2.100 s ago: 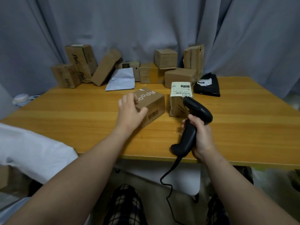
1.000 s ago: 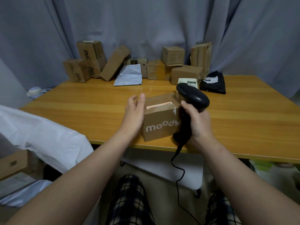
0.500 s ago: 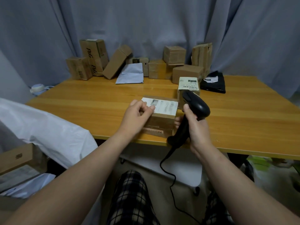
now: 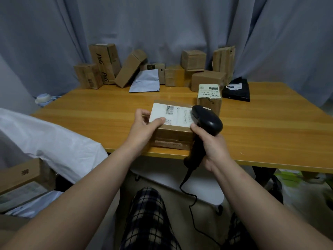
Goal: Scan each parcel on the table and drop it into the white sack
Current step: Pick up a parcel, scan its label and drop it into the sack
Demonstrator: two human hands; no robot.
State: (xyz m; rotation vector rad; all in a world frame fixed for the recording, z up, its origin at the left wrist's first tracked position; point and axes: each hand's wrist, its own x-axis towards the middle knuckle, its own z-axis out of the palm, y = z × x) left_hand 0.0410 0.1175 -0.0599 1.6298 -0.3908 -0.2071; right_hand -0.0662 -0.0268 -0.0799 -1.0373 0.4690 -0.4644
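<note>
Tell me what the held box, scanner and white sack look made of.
Box: brown cardboard, matte, taped seam, paper label on top. Scanner: black moulded plastic, seemingly, with soft highlights. White sack: probably thin plastic sheet or woven poly; crisp creases, weave not resolvable.

Print on the label (image 4: 173,115) of the parcel (image 4: 173,136) is too blurred to read; the scanner (image 4: 207,121) covers its right edge, the left hand (image 4: 144,128) its left corner. The white sack (image 4: 54,141) runs off the left edge, and the cable (image 4: 191,202) is lost against dark trousers low down
</note>
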